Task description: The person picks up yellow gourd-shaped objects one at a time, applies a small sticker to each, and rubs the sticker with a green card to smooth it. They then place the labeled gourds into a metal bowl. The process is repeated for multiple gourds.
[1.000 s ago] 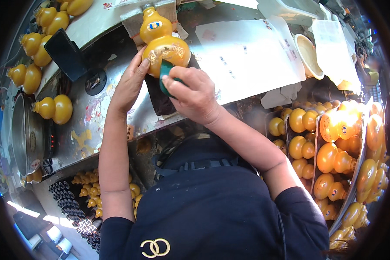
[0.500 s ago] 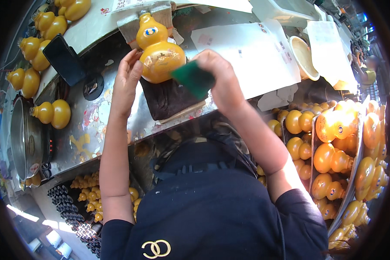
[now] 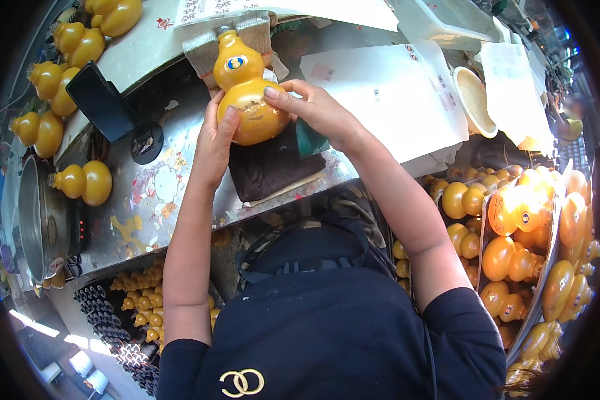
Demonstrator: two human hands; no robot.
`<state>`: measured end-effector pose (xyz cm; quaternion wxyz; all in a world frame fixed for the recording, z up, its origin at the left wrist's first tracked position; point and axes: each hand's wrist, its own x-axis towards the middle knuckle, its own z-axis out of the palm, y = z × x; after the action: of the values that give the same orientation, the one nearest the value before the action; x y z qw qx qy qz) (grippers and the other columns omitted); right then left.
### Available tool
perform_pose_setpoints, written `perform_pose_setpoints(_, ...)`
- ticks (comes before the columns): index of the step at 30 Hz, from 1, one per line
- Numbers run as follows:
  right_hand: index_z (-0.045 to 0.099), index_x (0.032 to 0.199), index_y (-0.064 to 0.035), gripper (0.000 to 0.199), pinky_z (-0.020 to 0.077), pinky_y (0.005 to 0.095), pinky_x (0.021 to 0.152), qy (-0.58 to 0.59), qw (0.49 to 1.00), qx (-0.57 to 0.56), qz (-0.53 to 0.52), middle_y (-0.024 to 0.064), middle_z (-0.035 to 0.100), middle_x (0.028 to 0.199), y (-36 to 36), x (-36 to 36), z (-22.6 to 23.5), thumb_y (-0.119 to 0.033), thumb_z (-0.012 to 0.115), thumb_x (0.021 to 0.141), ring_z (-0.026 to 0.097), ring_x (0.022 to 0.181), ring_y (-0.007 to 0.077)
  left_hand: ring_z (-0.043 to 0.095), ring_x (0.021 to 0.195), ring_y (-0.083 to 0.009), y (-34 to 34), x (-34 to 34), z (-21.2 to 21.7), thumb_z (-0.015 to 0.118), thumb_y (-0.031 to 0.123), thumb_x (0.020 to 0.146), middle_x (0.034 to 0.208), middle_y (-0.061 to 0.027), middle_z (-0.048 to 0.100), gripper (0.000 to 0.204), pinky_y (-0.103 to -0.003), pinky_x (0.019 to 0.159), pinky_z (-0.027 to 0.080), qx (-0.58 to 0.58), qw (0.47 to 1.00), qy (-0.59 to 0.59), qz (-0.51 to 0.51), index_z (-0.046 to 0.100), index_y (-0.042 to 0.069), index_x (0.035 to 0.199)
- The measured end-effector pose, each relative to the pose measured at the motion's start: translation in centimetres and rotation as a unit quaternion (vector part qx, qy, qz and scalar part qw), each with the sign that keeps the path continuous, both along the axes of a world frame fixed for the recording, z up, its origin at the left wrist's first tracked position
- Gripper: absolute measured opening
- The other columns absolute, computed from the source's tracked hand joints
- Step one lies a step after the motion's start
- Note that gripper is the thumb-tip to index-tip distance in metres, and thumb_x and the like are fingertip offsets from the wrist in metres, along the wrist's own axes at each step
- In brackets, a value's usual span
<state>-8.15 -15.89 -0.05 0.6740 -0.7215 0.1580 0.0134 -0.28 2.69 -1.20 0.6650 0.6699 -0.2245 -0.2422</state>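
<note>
A glossy yellow gourd-shaped bottle (image 3: 252, 100) with a small blue-and-white oval sticker leans on its back at the table's middle, its neck pointing away from me. My left hand (image 3: 215, 140) cups its lower bulb from the left, thumb on the front. From the right, my right hand (image 3: 319, 115) grips the same bulb, thumb pressed near the waist. Beneath the right hand shows a green piece (image 3: 309, 140); whether those fingers still hold it is hidden. A dark folded cloth (image 3: 267, 175) lies under the bottle's base, and a greyish padded support (image 3: 203, 57) backs its neck.
White printed sheets (image 3: 387, 100) cover the table's right side, beside a cream basin (image 3: 473, 100). At left stand a phone (image 3: 101, 100) on a holder, a metal pan (image 3: 39, 220) and several gourd bottles (image 3: 83, 182). More bottles fill a rack (image 3: 507, 257) at right.
My right hand has moved from beside the bottle onto its bulb, and the green piece now sits lower, over the cloth. The left hand has closed more firmly around the bulb.
</note>
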Motion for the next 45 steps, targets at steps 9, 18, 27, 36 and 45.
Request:
perform_pose_setpoints(9,0.057,0.118,-0.0005,0.068,0.0390,0.0203,0.071,0.008,0.999,0.043,0.000,0.0010,0.057,0.089,-0.2,0.1,0.2,-0.060,0.061,0.086,0.048,0.079,0.0073,0.044,0.127,-0.0191,-0.2,0.1,-0.1,0.042,0.055,0.097,0.136,-0.0137,0.046,0.073,-0.031,0.109,0.030,-0.017,1.000,0.025,-0.001,0.031,0.000,0.144)
perform_pose_setpoints(18,0.050,0.132,-0.0036,0.067,0.0398,0.0191,0.066,0.005,0.993,0.097,0.059,-0.0032,0.053,0.079,-1.6,-1.2,-0.1,-0.055,0.059,0.090,0.048,0.071,0.0037,0.037,0.134,-0.0191,0.5,-0.1,-1.8,0.038,0.054,0.099,0.143,-0.0119,0.041,0.071,-0.034,0.113,0.025,-0.099,0.995,0.031,0.006,0.028,0.002,0.147)
perform_pose_setpoints(27,0.051,0.134,-0.0016,0.074,0.0415,0.0177,0.068,-0.037,0.989,0.123,0.068,-0.0036,0.056,0.080,-2.0,-0.8,-1.7,-0.046,0.075,0.081,0.052,0.073,0.0043,0.034,0.137,-0.0199,1.3,0.4,-2.6,0.041,0.049,0.099,0.144,-0.0097,0.040,0.068,-0.035,0.114,0.023,-0.057,0.998,0.016,-0.026,0.026,0.003,0.148)
perform_pose_setpoints(36,0.062,0.113,-0.0024,0.065,0.0398,0.0185,0.059,-0.027,0.996,-0.076,0.048,-0.0012,0.054,0.075,-0.2,0.6,0.2,-0.062,0.052,0.090,0.049,0.064,0.0054,0.046,0.125,-0.0179,-0.9,-0.1,0.2,0.053,0.044,0.095,0.132,-0.0124,0.049,0.066,-0.031,0.107,0.032,-0.065,0.995,0.074,0.029,0.035,-0.001,0.140)
perform_pose_setpoints(45,0.061,0.120,-0.0012,0.074,0.0454,0.0280,0.090,0.005,0.998,-0.002,0.055,0.0102,0.065,0.106,-0.2,0.5,0.6,-0.066,0.054,0.086,0.060,0.100,0.0176,0.053,0.107,-0.0145,-1.9,-0.8,-0.1,0.044,0.040,0.099,0.115,-0.0105,0.056,0.048,-0.029,0.096,0.040,-0.074,0.991,0.041,0.101,0.047,-0.001,0.123)
